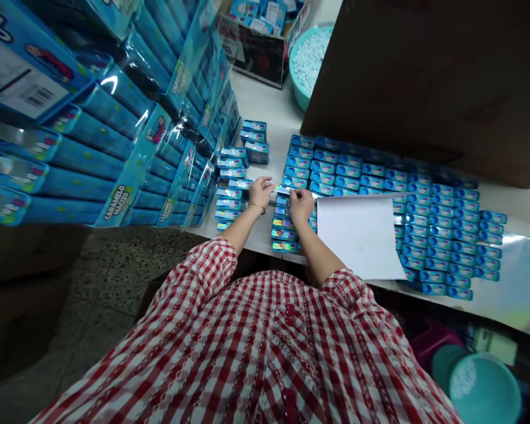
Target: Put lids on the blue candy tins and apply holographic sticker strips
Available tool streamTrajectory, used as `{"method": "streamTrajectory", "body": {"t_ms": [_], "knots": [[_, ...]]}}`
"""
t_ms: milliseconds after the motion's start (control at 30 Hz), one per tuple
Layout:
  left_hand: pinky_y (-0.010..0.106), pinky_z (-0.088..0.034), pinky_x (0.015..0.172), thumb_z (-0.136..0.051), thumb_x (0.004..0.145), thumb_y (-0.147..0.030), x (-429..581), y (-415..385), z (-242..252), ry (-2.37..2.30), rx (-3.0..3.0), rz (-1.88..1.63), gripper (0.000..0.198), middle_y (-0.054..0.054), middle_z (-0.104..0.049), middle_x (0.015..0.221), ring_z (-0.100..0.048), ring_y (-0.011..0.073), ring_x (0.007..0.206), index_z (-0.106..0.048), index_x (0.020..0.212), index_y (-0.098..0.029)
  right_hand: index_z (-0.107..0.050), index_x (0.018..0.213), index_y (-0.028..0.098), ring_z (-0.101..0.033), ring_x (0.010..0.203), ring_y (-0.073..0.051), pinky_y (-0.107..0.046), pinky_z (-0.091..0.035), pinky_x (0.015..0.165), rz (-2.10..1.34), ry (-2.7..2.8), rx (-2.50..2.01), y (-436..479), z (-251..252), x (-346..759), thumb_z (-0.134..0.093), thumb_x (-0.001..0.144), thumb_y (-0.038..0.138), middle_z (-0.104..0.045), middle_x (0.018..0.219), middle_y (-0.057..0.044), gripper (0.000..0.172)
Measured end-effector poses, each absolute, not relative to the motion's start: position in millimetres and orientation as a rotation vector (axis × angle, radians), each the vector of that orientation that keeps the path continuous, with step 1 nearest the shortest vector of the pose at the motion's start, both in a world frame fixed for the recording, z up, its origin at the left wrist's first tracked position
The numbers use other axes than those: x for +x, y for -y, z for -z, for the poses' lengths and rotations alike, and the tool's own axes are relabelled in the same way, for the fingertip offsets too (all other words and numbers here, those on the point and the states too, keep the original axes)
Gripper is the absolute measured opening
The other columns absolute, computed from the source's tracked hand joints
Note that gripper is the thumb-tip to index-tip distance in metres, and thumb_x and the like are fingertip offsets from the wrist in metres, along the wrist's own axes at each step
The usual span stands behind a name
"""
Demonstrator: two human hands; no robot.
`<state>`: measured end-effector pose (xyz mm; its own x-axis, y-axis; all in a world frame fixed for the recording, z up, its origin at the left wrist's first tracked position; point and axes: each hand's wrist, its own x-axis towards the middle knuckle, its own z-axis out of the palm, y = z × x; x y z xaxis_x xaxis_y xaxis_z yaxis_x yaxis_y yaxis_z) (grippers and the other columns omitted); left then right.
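My left hand (pixel 260 193) is closed in a pinch at the left end of a small shiny strip (pixel 283 189), which looks like a holographic sticker. On the strip's other end, the fingers of my right hand (pixel 301 206) are pinched too. Beneath my right hand stand small blue boxes (pixel 284 234), several with rainbow-shiny ends. To the right, a white sheet (pixel 357 235) lies over part of the rows of blue boxes (pixel 439 232). Left of my left hand is a short column of similar boxes (pixel 228 205).
Tall stacks of wrapped blue packs (pixel 128 171) rise at the left. At the back are a carton (pixel 256 56) of blue packs and a turquoise tub (pixel 309 59) of small white pieces. A large brown cardboard box (pixel 433 82) overhangs the back right. Turquoise basins (pixel 486 388) sit low at right.
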<state>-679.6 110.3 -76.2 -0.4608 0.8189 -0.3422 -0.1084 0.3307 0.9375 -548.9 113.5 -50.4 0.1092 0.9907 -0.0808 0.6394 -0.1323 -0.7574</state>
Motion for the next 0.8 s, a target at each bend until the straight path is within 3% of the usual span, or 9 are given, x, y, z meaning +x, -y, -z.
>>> {"method": "streamTrajectory", "body": {"t_ms": [267, 400, 533, 700, 800], "knots": [[0.028, -0.049, 0.073, -0.062, 0.063, -0.01, -672, -115, 104, -1.761, 0.686, -1.186, 0.031, 0.004, -0.065, 0.078, -0.062, 0.0135, 0.07, -0.061, 0.094, -0.013, -0.065, 0.09, 0.015, -0.048, 0.09, -0.026, -0.038, -0.035, 0.08, -0.528, 1.974, -1.923, -118, 55, -544, -0.043, 0.086, 0.024, -0.06, 0.094, -0.014, 0.024], [0.03, -0.05, 0.08, -0.057, 0.065, -0.006, -673, -108, 110, -1.854, 0.673, -1.137, 0.027, 0.006, -0.067, 0.08, -0.064, 0.0157, 0.077, -0.065, 0.09, -0.013, -0.062, 0.111, 0.019, -0.046, 0.093, -0.027, -0.038, -0.033, 0.077, -0.368, 2.379, -1.722, -114, 46, -534, -0.039, 0.089, 0.018, -0.057, 0.105, -0.015, 0.031], [0.033, -0.046, 0.09, -0.05, 0.071, -0.006, -672, -109, 95, -1.977, 0.759, -1.172, 0.027, 0.009, -0.068, 0.09, -0.063, 0.0184, 0.089, -0.068, 0.09, -0.013, -0.06, 0.118, 0.019, -0.045, 0.094, -0.026, -0.039, -0.03, 0.076, -0.31, 2.768, -1.501, -108, 22, -524, -0.039, 0.088, 0.012, -0.056, 0.108, -0.015, 0.037], [0.03, -0.045, 0.091, -0.048, 0.083, -0.019, -635, -129, 53, -1.884, 1.085, -1.226, 0.023, 0.007, -0.068, 0.101, -0.06, 0.0183, 0.098, -0.068, 0.094, -0.017, -0.061, 0.119, 0.022, -0.047, 0.096, -0.025, -0.039, -0.029, 0.079, -0.259, 2.55, -1.501, -134, -30, -469, -0.035, 0.091, 0.017, -0.058, 0.116, -0.012, 0.039], [0.031, -0.044, 0.088, -0.05, 0.085, -0.028, -597, -143, 36, -1.727, 1.311, -1.047, 0.022, 0.006, -0.069, 0.094, -0.061, 0.0199, 0.094, -0.069, 0.091, -0.019, -0.067, 0.109, 0.022, -0.051, 0.094, -0.026, -0.039, -0.032, 0.08, -0.281, 2.328, -1.657, -163, -44, -413, -0.039, 0.09, 0.022, -0.064, 0.103, -0.012, 0.034]]}}
